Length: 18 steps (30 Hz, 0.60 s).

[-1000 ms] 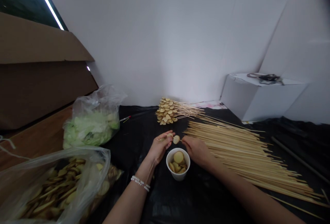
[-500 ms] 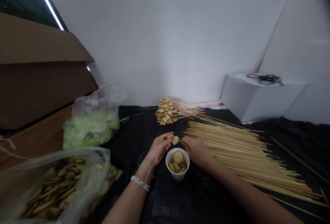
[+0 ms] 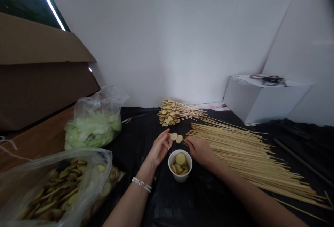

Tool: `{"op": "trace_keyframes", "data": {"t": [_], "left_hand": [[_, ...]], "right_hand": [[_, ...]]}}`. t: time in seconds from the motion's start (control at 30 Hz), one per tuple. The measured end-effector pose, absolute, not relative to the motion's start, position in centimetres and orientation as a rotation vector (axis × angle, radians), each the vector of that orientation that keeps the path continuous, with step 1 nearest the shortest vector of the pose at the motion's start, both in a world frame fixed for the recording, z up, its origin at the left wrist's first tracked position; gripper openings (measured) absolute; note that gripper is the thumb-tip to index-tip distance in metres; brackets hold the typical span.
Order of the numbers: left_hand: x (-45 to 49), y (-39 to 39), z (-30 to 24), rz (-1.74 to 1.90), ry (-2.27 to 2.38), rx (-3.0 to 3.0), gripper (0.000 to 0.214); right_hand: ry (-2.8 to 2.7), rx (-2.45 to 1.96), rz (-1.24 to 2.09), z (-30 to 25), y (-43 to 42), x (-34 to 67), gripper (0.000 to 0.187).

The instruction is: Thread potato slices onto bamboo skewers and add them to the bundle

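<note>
Potato slices (image 3: 176, 137) on a bamboo skewer (image 3: 183, 139), my right hand (image 3: 199, 149) pinching it, my left hand (image 3: 158, 149) grip unclear, paper cup (image 3: 180, 174) at 6 o'clock, loose skewers (image 3: 247, 159) at 3 o'clock

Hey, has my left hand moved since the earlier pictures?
Yes, the left hand has shifted slightly left, away from the white cup, which stays in the same spot.

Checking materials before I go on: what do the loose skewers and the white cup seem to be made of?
The skewers look like bare bamboo or similar light wood: pale, matte, unpainted, with a fine grain. The white cup looks like paper or thin plastic, with a smooth matte wall and rolled rim; the view cannot settle which.
</note>
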<state>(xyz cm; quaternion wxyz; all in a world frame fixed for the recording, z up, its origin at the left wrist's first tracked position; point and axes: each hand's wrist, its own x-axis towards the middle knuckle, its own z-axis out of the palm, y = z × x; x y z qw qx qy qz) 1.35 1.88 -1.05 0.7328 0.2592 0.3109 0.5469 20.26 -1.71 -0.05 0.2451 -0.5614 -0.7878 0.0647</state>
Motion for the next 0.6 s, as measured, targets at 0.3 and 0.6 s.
{"op": "trace_keyframes", "data": {"t": [0.3,0.6], "left_hand": [[0.36,2.2,-1.11,1.218,0.592,0.527,0.069],[0.87,2.49,-1.22,1.236,0.661,0.571,0.032]], "right_hand": [[-2.147,-1.49,0.114,0.1,-1.93,20.47,0.028],[-2.172,-1.511,0.115,0.11,-1.88,20.51,0.026]]}}
